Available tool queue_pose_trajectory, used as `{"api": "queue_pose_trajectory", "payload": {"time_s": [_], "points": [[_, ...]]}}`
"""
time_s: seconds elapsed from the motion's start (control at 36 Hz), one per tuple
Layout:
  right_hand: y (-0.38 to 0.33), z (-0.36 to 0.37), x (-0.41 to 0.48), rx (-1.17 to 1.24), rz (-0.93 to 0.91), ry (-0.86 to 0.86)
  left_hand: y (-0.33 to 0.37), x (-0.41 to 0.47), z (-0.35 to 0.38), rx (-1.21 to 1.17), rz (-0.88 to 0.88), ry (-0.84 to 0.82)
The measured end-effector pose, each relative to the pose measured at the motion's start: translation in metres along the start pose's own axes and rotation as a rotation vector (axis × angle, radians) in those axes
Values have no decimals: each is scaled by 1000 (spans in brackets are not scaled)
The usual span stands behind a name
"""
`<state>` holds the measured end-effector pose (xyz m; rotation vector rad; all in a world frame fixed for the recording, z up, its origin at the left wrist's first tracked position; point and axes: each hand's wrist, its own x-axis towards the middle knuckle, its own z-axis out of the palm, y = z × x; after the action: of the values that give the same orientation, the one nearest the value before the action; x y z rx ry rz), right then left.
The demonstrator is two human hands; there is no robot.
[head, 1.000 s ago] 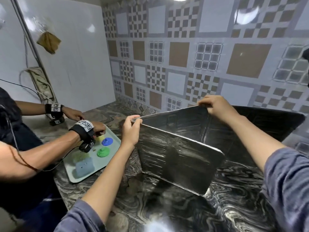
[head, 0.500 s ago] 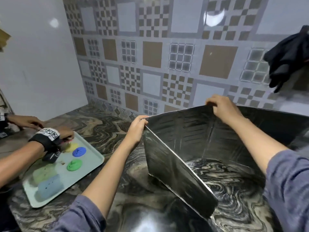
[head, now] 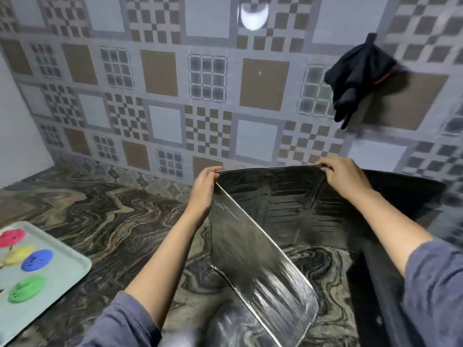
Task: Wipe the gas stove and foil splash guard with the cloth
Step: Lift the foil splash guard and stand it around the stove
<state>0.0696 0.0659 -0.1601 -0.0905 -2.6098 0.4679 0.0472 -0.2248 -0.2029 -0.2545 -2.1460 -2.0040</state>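
Foil splash guard (head: 253,256) stands on the marbled worktop (head: 100,211) just in front of the tiled wall (head: 165,131), its panels folded into an angled screen. We pinch its top edge at two corners, left hand (head: 204,190) at the nearer fold and right hand (head: 344,176) at the farther one, probably to keep the thin sheet upright and spread it for wiping. Neither hand has a cloth; a black cloth (head: 358,76), perhaps the one for wiping, hangs on the wall up to the right. No stove shows. A pale tray (head: 62,269) of coloured discs lies well apart at the left, out of the way.

Head camera looks forward and down, close over the countertop (head: 105,216)
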Motion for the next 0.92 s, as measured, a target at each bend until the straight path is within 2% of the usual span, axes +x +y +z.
{"api": "queue_pose_trajectory", "payload": {"time_s": [0.22,0.42,0.47,0.64,0.92], "points": [[53,-16,-13,-79,100,175,2,7,40,-53,8,-111],[88,-33,-31,-104,174,240,6,-2,83,-37,39,-174],[99,-39,-35,-109,198,247,8,-6,97,-50,20,-138],[137,-60,-41,-122,236,268,20,-22,134,4,18,131],[190,-87,-50,-69,308,355,36,-32,190,-11,-74,71]]}}
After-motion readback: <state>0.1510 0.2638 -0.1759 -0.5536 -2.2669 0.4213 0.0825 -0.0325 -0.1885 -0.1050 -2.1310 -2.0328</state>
